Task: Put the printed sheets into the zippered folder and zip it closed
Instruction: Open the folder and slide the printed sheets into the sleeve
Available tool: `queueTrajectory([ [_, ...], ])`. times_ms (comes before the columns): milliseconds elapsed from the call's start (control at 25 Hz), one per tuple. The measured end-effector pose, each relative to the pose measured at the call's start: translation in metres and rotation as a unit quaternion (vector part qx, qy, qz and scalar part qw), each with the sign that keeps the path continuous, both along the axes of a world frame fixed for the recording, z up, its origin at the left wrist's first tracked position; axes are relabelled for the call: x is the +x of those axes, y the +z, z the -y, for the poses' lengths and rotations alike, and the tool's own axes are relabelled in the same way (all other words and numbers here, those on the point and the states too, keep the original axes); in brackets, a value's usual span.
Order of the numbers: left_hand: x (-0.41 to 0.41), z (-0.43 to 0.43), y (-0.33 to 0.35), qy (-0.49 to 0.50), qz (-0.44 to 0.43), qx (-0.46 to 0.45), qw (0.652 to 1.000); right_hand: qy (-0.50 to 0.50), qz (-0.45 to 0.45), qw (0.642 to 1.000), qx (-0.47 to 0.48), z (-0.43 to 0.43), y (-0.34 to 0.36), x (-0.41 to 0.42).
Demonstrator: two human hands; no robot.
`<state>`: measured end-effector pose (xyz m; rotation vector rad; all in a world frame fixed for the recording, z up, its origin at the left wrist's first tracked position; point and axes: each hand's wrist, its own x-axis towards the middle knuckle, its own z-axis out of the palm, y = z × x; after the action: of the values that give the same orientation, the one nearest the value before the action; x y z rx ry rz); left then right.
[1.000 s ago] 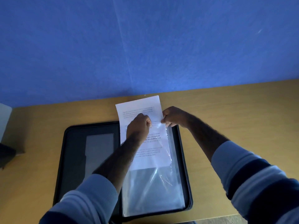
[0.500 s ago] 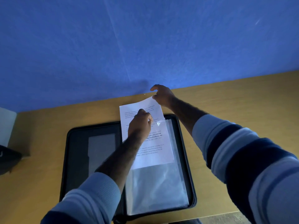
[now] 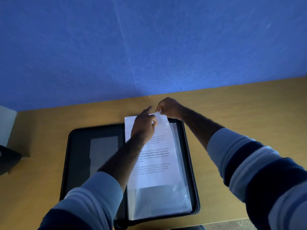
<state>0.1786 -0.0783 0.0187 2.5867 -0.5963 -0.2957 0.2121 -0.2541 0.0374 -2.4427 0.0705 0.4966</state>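
A black zippered folder [image 3: 78, 163] lies open on the wooden desk. Its right half holds clear plastic sleeves [image 3: 159, 201]. A printed sheet [image 3: 154, 176] sits partway inside the top sleeve, and its upper end sticks out past the folder's far edge. My left hand [image 3: 143, 128] rests on the sheet's upper part, with thumb and fingers pinched at the sleeve's opening and the index finger raised. My right hand [image 3: 171, 108] pinches the sheet's top right corner just beyond the folder. My left forearm hides the sheet's left side.
A blue wall [image 3: 149, 47] rises right behind the desk's far edge. At the far left stand a dark object [image 3: 8, 160] and a pale panel [image 3: 5, 123]. The desk's front edge [image 3: 232, 220] runs just below the folder.
My right hand left the sleeve's edge, reached to the sheet's top corner, and now pinches it closer to my left hand. My left hand shifted slightly up the sheet.
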Motion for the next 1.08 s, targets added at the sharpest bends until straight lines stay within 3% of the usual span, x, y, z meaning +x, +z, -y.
queueTrajectory([
  [160, 0.005, -0.003, -0.007, -0.022, -0.066, -0.035, 0.997, -0.002, -0.040, 0.998, 0.047, 0.001, 0.003, -0.019],
  [280, 0.008, -0.004, -0.011, -0.014, -0.089, -0.050, 0.995, -0.117, -0.031, 0.987, 0.106, 0.006, 0.002, -0.035],
  [400, 0.010, -0.004, -0.012, -0.018, -0.091, -0.055, 0.994, -0.314, -0.052, 0.917, 0.241, 0.006, -0.012, -0.067],
  [520, 0.012, -0.004, -0.013, -0.020, -0.097, -0.058, 0.993, -0.404, -0.085, 0.862, 0.293, -0.006, -0.032, -0.104],
  [720, 0.009, -0.006, -0.015, -0.017, -0.103, -0.067, 0.992, -0.536, -0.051, 0.763, 0.358, -0.031, -0.040, -0.124],
  [840, 0.006, -0.006, -0.018, -0.012, -0.112, -0.073, 0.991, -0.578, -0.055, 0.735, 0.351, -0.036, -0.039, -0.119],
  [1080, 0.000, -0.010, -0.020, -0.004, -0.140, -0.087, 0.986, -0.601, -0.049, 0.717, 0.350, -0.038, -0.036, -0.112],
])
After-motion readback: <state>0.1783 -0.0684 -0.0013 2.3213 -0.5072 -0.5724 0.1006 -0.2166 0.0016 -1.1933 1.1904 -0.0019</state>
